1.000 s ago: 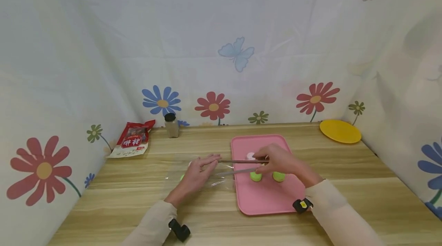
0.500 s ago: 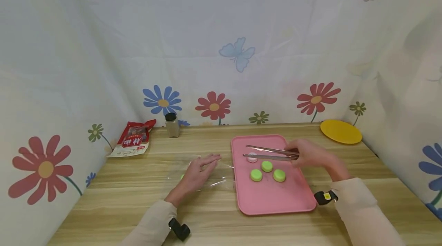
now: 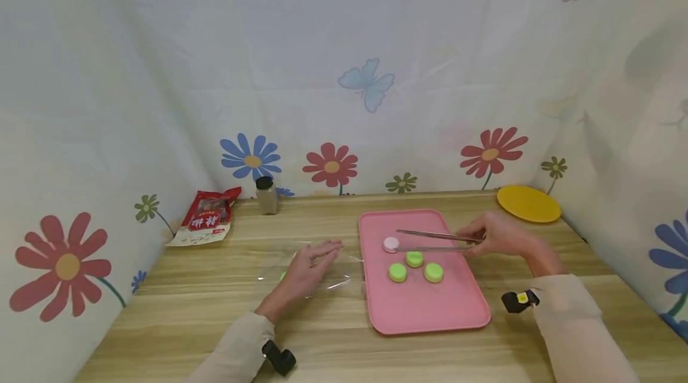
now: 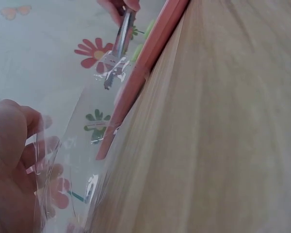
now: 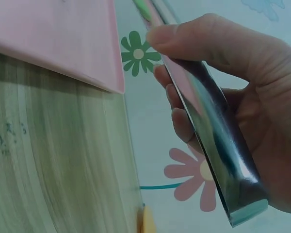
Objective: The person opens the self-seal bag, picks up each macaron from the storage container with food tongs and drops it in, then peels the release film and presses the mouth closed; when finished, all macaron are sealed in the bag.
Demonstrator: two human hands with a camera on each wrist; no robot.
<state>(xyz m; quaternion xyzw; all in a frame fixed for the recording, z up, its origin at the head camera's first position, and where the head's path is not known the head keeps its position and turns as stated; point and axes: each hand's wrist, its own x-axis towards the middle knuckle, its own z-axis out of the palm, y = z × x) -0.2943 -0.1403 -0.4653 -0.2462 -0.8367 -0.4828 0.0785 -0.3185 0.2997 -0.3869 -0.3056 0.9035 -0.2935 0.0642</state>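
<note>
My left hand (image 3: 306,275) holds a clear plastic bag (image 3: 341,282) above the table, left of the tray; the left wrist view shows curled fingers through the film. A bit of green (image 3: 283,275) shows through the bag beside this hand, mostly hidden. My right hand (image 3: 497,236) grips metal tongs (image 3: 435,248), thumb on one side and fingers on the other. The tongs point left over the pink tray (image 3: 424,314), arms apart with nothing between their tips. Several macarons lie there: a pale pink one (image 3: 391,244) near the tips, and green macarons (image 3: 398,273) in front.
At the back left lie a red and white food packet (image 3: 206,215) and a small black-lidded jar (image 3: 266,196). A yellow plate (image 3: 529,204) rests at the back right. Printed cloth (image 3: 419,102) hangs behind and beside the wooden table (image 3: 322,353).
My right hand has drawn the tongs from the bag's mouth back to the right, over the tray, uncovering the macarons. My left hand and the bag stay almost in place.
</note>
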